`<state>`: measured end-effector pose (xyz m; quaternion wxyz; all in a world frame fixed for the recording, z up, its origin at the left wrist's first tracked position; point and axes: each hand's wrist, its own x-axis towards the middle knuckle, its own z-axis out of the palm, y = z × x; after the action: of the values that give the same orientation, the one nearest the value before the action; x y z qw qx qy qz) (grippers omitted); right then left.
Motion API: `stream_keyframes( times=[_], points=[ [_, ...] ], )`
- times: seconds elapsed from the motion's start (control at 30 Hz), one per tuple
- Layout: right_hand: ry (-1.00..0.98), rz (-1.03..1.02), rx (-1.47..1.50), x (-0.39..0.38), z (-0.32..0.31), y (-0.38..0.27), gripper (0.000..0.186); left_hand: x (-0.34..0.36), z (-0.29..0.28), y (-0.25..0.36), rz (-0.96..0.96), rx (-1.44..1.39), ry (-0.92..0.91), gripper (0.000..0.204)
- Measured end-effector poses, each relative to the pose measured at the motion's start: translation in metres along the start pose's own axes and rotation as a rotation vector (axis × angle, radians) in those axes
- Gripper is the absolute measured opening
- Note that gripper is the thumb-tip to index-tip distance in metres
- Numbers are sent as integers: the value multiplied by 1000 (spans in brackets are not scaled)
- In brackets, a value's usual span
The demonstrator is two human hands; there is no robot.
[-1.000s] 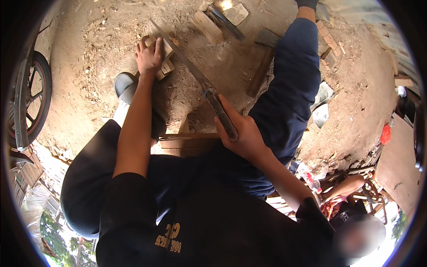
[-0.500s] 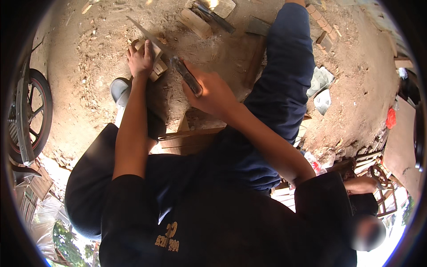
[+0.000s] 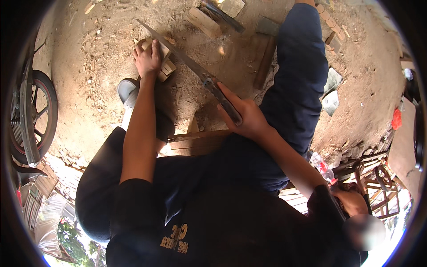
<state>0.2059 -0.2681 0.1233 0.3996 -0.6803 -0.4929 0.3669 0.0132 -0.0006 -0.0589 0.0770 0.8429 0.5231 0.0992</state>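
My left hand is pressed over a pale wooden block on the ground, thumb along its top and fingers over the far side. My right hand is wrapped round the dark handle of a handsaw. Its long blade slants up and left, passing by the block's right side close to my left thumb. Whether the teeth touch the wood, I cannot tell. Beside the block, my grey shoe rests on the dirt.
Ahead lie a wood offcut, a dark bar and a dark flat-headed tool with a wooden handle. A motorcycle wheel stands left. A plastic bottle and another person are at lower right.
My right hand has drawn the saw back toward the lower right, so more blade shows between block and handle. My left hand stays on the block. The whole view has shifted slightly.
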Motion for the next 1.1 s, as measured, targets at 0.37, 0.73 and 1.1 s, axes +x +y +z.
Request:
stream_keyframes(
  times=[0.37, 0.73, 1.1],
  points=[
    [28, -43, 67, 2, 4, 19, 54, -1, 13, -19, 65, -3, 53, 52],
    [-94, 12, 81, 17, 6, 25, 58, -1, -10, 1, -5, -48, 14, 50],
    [-69, 26, 42, 17, 6, 25, 58, 0, 24, -33, 137, 86, 49, 48]
  ],
)
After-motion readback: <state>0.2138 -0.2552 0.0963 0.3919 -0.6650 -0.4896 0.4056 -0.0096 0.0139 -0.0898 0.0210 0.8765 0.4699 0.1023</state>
